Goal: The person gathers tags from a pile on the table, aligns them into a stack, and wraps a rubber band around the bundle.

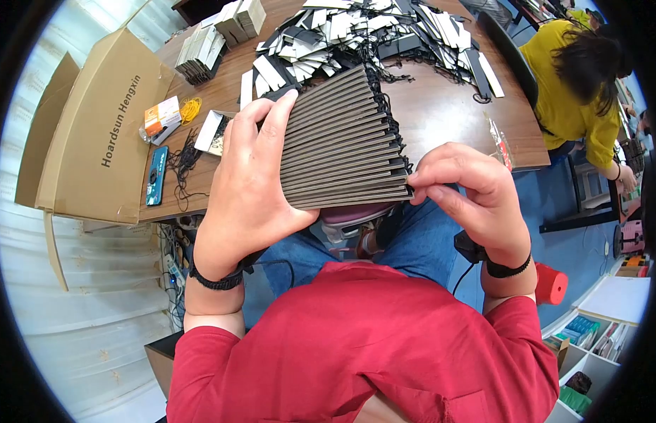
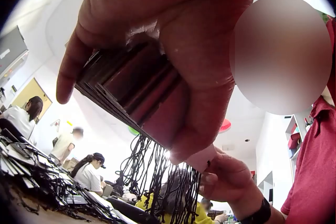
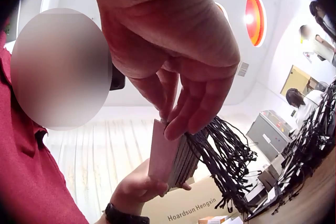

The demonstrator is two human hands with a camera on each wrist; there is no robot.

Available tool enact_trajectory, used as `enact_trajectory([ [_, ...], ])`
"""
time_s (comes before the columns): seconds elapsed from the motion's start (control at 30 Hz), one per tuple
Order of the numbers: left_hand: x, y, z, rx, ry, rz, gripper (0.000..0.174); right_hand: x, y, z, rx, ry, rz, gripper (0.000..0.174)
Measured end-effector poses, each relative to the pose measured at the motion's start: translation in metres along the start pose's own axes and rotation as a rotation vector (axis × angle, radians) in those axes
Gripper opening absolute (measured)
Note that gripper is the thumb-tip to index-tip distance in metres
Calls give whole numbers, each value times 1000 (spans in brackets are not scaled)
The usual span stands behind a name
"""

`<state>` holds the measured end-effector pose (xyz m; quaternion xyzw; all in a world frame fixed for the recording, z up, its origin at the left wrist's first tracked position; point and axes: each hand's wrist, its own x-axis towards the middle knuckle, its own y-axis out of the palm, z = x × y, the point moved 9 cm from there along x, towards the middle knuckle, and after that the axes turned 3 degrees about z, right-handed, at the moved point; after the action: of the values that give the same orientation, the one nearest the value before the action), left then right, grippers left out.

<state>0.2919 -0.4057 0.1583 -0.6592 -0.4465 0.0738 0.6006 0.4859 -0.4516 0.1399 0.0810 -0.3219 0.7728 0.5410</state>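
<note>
A thick stack of hang tags is fanned out above my lap, held by my left hand along its left end, thumb below and fingers over the far side. Black string loops come off the right ends of the tags and dangle in the left wrist view. My right hand pinches the string-end corner of the nearest tag between thumb and forefinger. Its other fingers curl loosely beside them. In the right wrist view the strings hang next to the fingertips.
A heap of loose tags covers the table's far side. Bundled tag stacks stand at back left, near a big cardboard box. A phone, orange-white box and black cords lie left. A person in yellow sits right.
</note>
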Motion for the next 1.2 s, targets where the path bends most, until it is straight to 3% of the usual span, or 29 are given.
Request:
enact_trajectory([
  [0.3,-1,-4,-3,2,16,-13,96,-8,1,-13,257,138,-74,24],
  [0.7,-1,-6,-7,-15,18,-12,99,-6,1,-7,177,130,-34,26],
  [1.2,-3,-8,-9,-25,0,12,102,-7,3,-9,301,159,-34,25],
])
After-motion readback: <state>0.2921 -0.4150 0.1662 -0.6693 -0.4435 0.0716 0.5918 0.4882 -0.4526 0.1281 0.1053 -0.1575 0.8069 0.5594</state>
